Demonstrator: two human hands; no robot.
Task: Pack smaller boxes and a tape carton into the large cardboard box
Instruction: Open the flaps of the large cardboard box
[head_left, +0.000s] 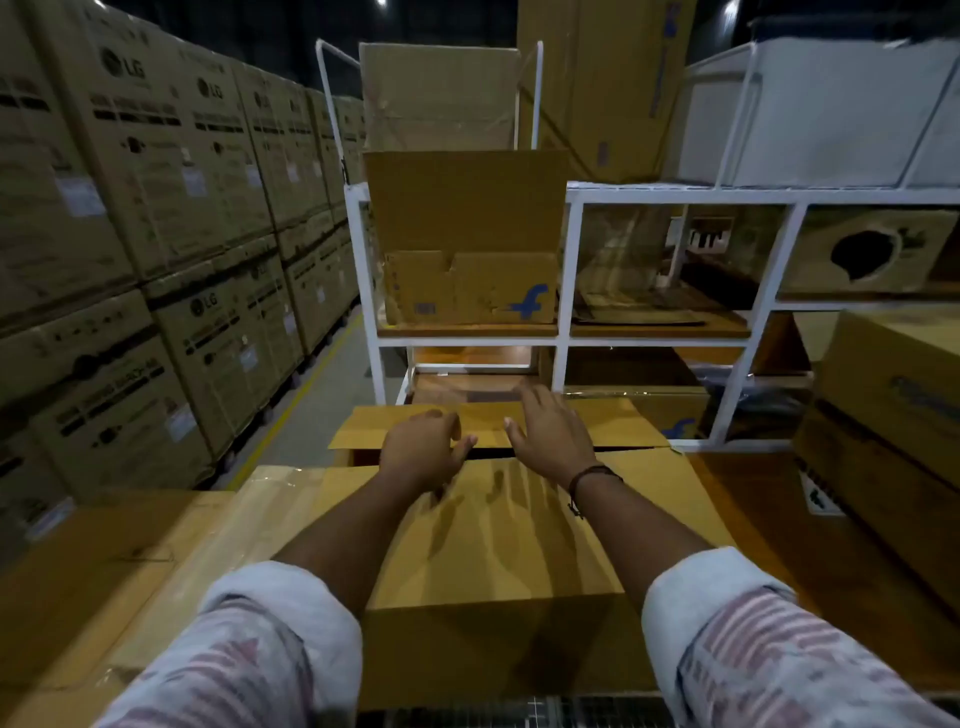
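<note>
The large cardboard box (498, 540) stands right in front of me, its near top flap folded flat and its far flap (623, 423) folded toward it, with a dark gap between them. My left hand (423, 449) rests at the near flap's far edge, fingers curled down over it. My right hand (553, 431) hovers over the gap with fingers spread and flat. Neither hand holds anything. The inside of the box is hidden.
A white metal rack (563, 291) with a Flipkart-marked box (470, 288) and flat cardboard stands behind. Stacked LG cartons (156, 208) wall the left aisle. More cartons (893, 415) sit at the right. A taped carton (130, 571) lies at my left.
</note>
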